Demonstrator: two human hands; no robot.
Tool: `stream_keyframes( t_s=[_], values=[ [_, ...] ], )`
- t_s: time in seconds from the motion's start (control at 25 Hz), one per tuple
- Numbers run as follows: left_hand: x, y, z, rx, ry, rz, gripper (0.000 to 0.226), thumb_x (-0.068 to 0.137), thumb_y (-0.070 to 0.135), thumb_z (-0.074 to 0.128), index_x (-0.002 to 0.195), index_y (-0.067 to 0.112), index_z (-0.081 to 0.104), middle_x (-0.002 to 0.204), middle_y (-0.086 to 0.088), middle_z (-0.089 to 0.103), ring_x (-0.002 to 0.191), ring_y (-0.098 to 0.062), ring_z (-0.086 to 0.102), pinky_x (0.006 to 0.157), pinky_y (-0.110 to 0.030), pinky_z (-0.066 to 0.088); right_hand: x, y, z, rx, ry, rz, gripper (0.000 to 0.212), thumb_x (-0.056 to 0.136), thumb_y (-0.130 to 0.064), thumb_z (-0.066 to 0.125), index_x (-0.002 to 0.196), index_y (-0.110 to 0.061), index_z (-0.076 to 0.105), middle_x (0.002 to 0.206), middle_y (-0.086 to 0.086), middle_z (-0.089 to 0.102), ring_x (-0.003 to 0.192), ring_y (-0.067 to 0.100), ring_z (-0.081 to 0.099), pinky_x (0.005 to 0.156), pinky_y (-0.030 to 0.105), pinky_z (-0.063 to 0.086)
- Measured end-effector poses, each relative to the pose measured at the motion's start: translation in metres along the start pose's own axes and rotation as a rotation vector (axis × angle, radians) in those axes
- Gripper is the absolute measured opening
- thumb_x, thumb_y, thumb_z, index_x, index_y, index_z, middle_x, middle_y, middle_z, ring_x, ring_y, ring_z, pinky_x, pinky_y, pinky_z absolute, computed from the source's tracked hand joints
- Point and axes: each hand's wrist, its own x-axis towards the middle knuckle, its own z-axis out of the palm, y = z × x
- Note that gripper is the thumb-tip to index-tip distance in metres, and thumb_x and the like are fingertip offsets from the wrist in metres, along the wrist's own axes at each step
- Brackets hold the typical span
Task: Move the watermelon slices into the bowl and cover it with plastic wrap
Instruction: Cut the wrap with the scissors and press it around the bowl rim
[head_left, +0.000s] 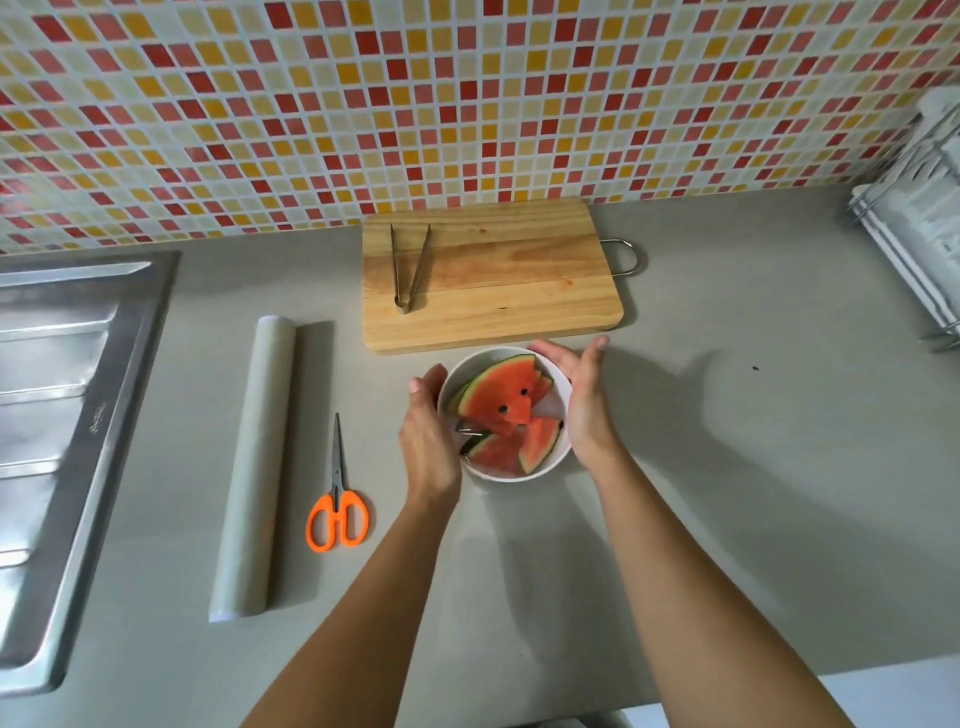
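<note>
- While the watermelon slices (498, 402) sit piled in the white bowl (458, 375) on the counter (727, 467), the left hand (428, 421) and right hand (577, 400) flank it, fingers straight, grasping nothing.
- Plastic wrap roll (254, 467) and orange scissors (337, 519) lie to the left.
- Tongs (410, 265) rest on the cutting board (519, 291) behind.
- The stamp on the sink (62, 364) is unreadable.

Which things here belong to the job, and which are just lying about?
Job: slices, bowl, wrap roll, probably scissors; left hand and right hand flank the bowl.
Lying about: tongs, board, sink, rack.
</note>
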Motion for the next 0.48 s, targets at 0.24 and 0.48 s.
stream_keyframes(
  t_s=[0.24, 0.48],
  values=[
    [-0.006, -0.013, 0.012, 0.082, 0.126, 0.043, 0.054, 0.098, 0.051, 0.015, 0.117, 0.03, 0.062, 0.104, 0.009, 0.066, 0.094, 0.009, 0.06, 0.072, -0.001, 0.044, 0.01, 0.006, 0.005, -0.034, 0.142, 0.189, 0.077, 0.075, -0.08, 0.007, 0.095, -0.03, 0.062, 0.125, 0.004, 0.059, 0.105, 0.015, 0.056, 0.094, 0.035, 0.038],
    [-0.005, -0.018, 0.01, 0.104, 0.181, 0.088, 0.056, 0.097, 0.052, 0.016, 0.118, 0.027, 0.061, 0.103, 0.009, 0.066, 0.095, 0.01, 0.058, 0.075, 0.0, 0.042, 0.014, -0.001, 0.012, -0.19, 0.191, 0.248, 0.107, 0.063, -0.088, 0.002, 0.143, -0.022, 0.029, 0.148, 0.006, 0.034, 0.134, 0.029, 0.033, 0.106, 0.042, 0.025]
  ],
)
